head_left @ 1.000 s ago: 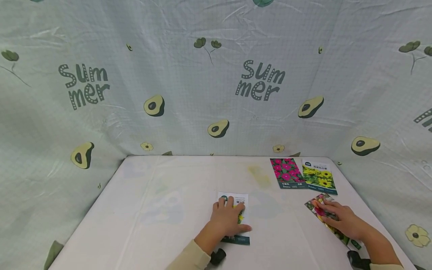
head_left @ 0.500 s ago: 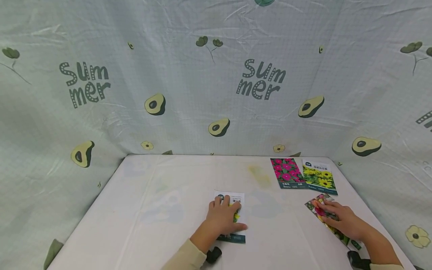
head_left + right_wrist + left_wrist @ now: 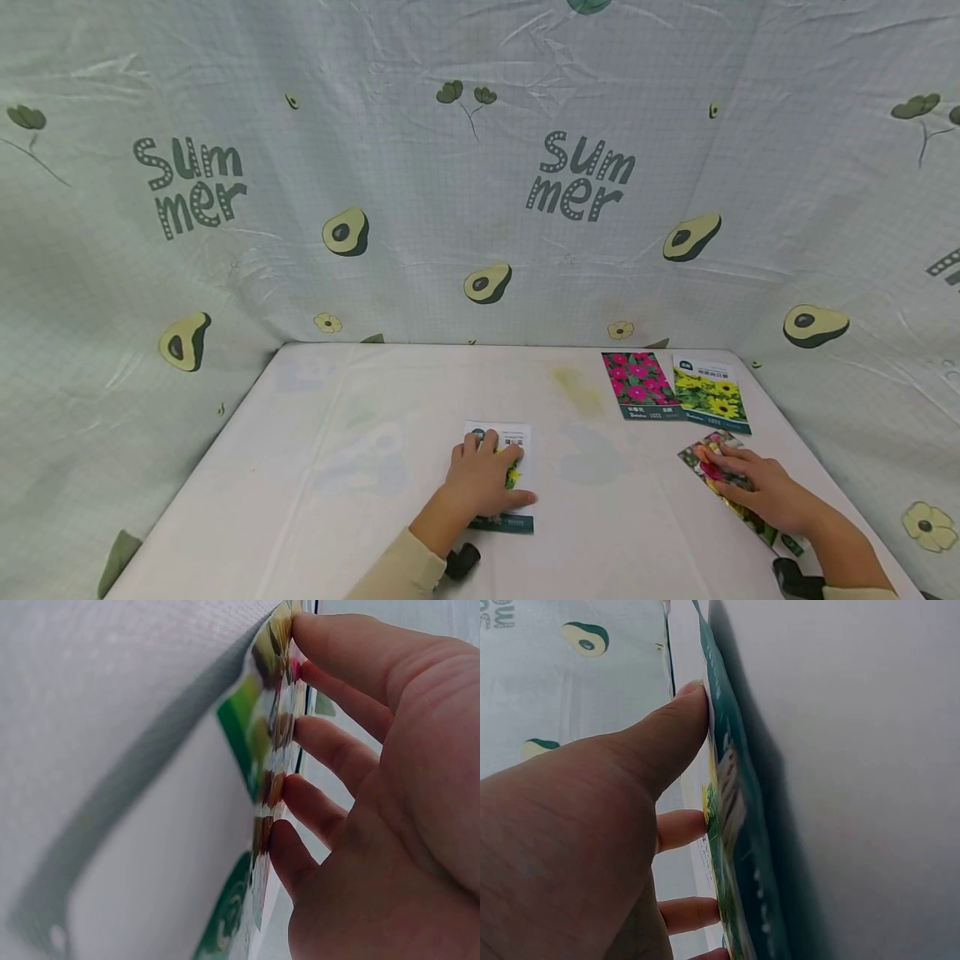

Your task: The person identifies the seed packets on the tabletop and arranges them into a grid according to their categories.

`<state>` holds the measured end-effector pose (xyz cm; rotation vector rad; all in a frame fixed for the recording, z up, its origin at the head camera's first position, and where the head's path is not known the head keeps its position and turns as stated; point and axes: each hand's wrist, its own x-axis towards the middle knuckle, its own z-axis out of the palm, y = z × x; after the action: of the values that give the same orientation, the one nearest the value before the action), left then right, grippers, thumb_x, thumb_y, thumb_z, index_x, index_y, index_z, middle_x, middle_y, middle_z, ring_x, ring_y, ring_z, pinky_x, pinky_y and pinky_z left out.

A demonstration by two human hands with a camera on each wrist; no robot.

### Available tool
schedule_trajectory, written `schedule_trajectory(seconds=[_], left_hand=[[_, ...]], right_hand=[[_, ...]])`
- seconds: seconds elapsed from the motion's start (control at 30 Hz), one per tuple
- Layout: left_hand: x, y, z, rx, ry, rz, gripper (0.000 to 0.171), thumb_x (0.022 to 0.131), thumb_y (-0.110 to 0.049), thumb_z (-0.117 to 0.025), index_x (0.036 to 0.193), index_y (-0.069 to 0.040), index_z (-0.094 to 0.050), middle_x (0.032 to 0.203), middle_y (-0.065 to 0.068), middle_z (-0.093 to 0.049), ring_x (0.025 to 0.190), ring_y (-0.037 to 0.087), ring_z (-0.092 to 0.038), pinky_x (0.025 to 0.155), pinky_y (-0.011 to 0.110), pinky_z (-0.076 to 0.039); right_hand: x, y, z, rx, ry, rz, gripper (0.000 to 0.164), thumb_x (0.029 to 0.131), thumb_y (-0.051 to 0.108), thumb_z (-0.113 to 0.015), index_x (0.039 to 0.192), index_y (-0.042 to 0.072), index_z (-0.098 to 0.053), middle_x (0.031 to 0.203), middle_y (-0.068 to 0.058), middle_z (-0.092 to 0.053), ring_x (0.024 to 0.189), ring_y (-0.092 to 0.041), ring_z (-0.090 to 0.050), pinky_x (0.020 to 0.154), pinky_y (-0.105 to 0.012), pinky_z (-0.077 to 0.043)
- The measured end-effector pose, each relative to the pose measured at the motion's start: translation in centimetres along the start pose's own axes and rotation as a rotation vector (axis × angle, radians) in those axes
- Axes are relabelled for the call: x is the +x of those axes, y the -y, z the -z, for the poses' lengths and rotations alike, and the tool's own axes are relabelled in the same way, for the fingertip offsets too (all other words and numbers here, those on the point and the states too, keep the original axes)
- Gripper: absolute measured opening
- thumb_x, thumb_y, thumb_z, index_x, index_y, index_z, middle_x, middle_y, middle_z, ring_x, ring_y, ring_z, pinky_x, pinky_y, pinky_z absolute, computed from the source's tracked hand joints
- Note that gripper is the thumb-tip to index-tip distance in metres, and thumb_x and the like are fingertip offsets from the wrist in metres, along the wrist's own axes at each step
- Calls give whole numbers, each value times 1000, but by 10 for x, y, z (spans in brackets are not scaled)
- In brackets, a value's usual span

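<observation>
My left hand (image 3: 483, 483) rests spread on a flower seed packet (image 3: 504, 522) with a white top, yellow blooms and a dark teal bottom band. In the left wrist view the thumb and fingertips touch the packet's face (image 3: 739, 802), and much of the print is hidden from above. At the right, my right hand (image 3: 768, 492) lies over a slanted packet with multicoloured flowers (image 3: 712, 469). Seen from the right wrist, its fingertips press on the printed face (image 3: 274, 742), and nothing is curled round an edge.
Toward the back right corner lie a packet with pink flowers (image 3: 637, 382) and one with yellow flowers (image 3: 711, 396), their edges meeting. A white table (image 3: 337, 517) carries everything. Behind it hangs a pale curtain (image 3: 405, 175) printed with avocados.
My left hand has slid to the left along the table, and the packet under it has moved with it. The right hand and its packet stay where they were.
</observation>
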<state>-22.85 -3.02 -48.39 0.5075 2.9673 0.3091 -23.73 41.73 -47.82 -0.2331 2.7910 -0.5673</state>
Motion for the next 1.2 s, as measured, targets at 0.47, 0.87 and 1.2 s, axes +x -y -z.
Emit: schedule_trajectory(seconds=[0.47, 0.87, 1.2], left_hand=[[-1, 13, 3, -19, -2, 4, 73, 85, -71, -68, 144, -30, -56, 140, 13, -48, 132, 41, -40, 105, 59, -37], [0, 23, 10, -14, -13, 17, 73, 87, -67, -70, 145, -26, -55, 141, 15, -49, 134, 43, -40, 108, 60, -36], [1, 32, 11, -37, -34, 26, 71, 88, -63, -71, 144, -22, -57, 142, 20, -48, 131, 45, -42, 110, 59, -37]], right_hand=[[1, 1, 0, 2, 0, -11, 71, 99, 46, -63, 151, 0, -47, 154, -36, -31, 129, -63, -32, 95, -77, -38], [-2, 5, 2, 6, -5, -10, 73, 98, 46, -64, 150, -3, -47, 153, -37, -30, 128, -62, -33, 94, -75, -42], [0, 0, 0, 8, -17, 2, 70, 99, 44, -64, 149, -2, -48, 154, -36, -32, 128, -61, -33, 95, -76, -40]])
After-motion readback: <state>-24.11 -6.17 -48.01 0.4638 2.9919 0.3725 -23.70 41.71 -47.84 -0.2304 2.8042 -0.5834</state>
